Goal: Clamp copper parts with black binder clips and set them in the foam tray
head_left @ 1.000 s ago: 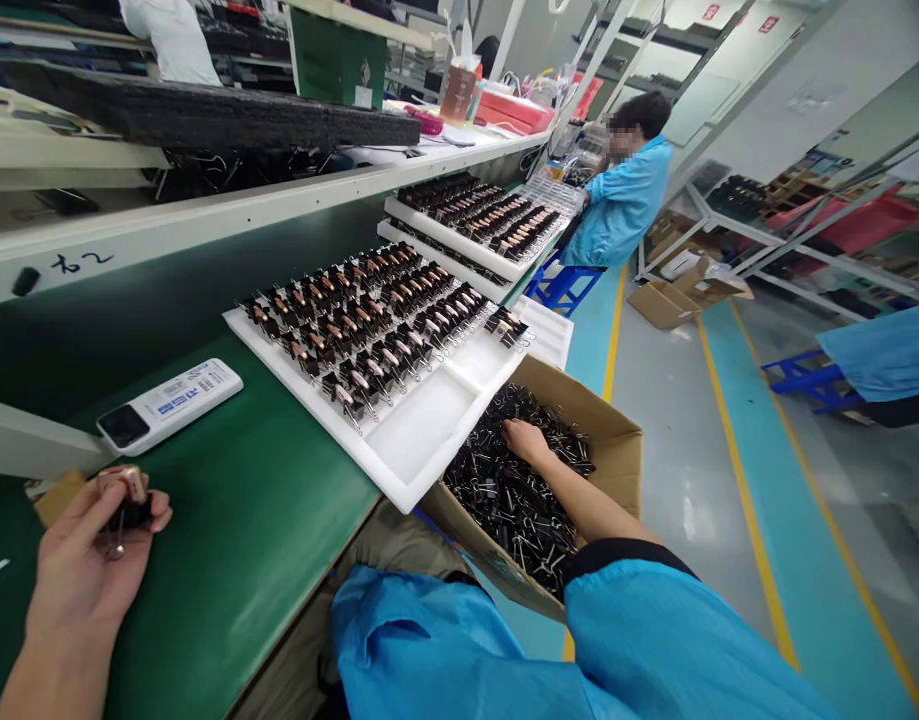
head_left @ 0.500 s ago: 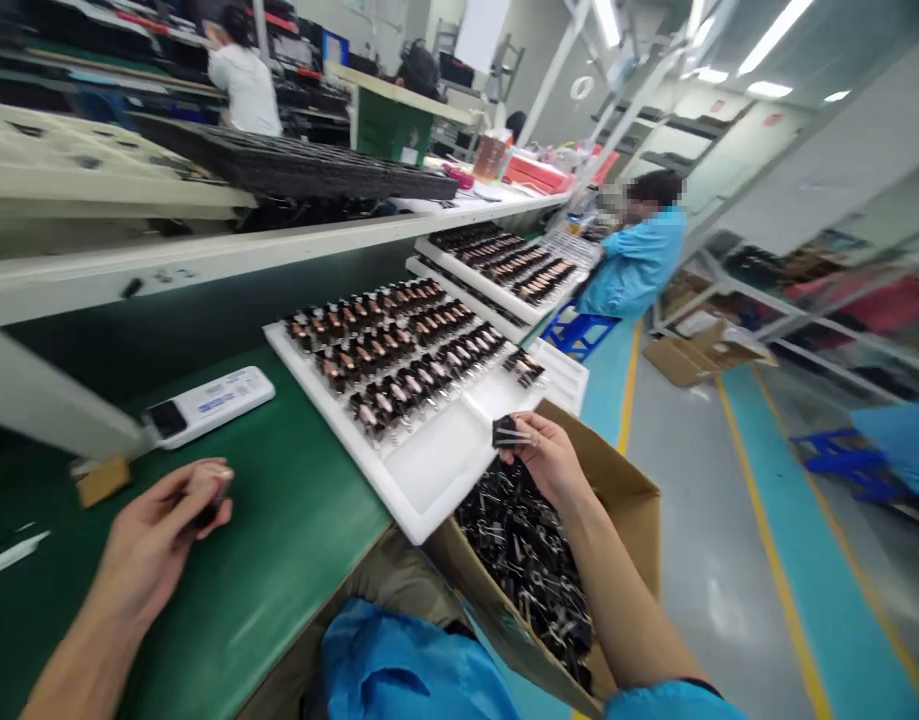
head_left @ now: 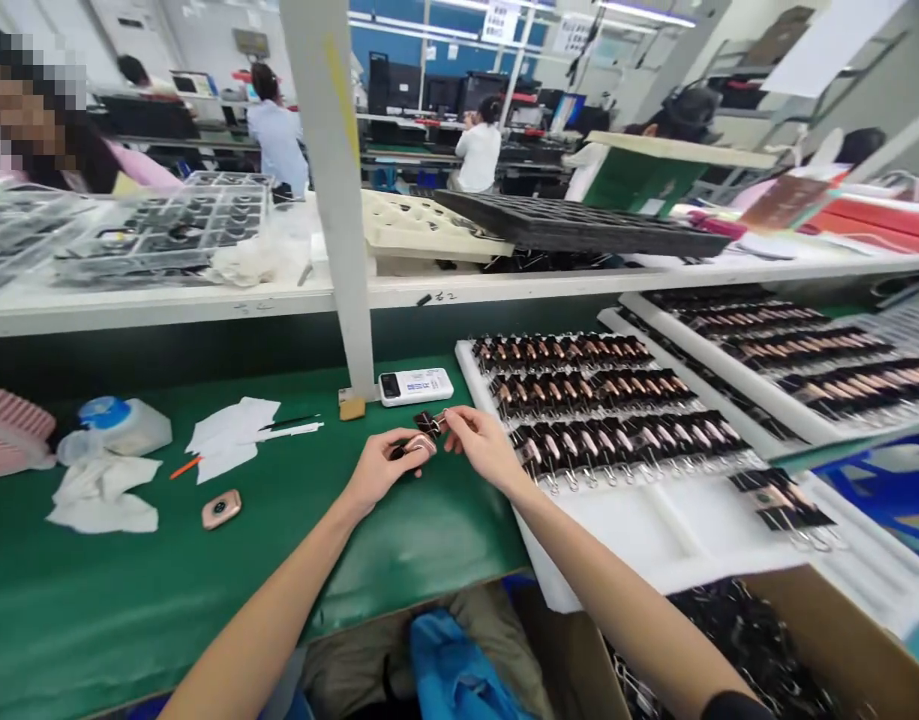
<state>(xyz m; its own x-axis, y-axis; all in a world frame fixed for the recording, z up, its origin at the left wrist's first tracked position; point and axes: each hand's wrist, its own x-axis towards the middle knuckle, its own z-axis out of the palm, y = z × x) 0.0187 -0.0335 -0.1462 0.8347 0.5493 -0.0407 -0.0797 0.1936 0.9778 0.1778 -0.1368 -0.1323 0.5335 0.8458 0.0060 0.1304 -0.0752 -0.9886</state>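
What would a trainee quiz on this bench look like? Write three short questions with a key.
1. True or false: the left hand and right hand meet over the green mat.
2. What lies on the mat nearest the crumpled cloth? A) a rose-gold part B) a stapler C) a mug
3. Fill in: the white tray holds rows of black ____.

Key:
1. True; the left hand holds a rose-gold piece, the right a black clip.
2. A
3. clips
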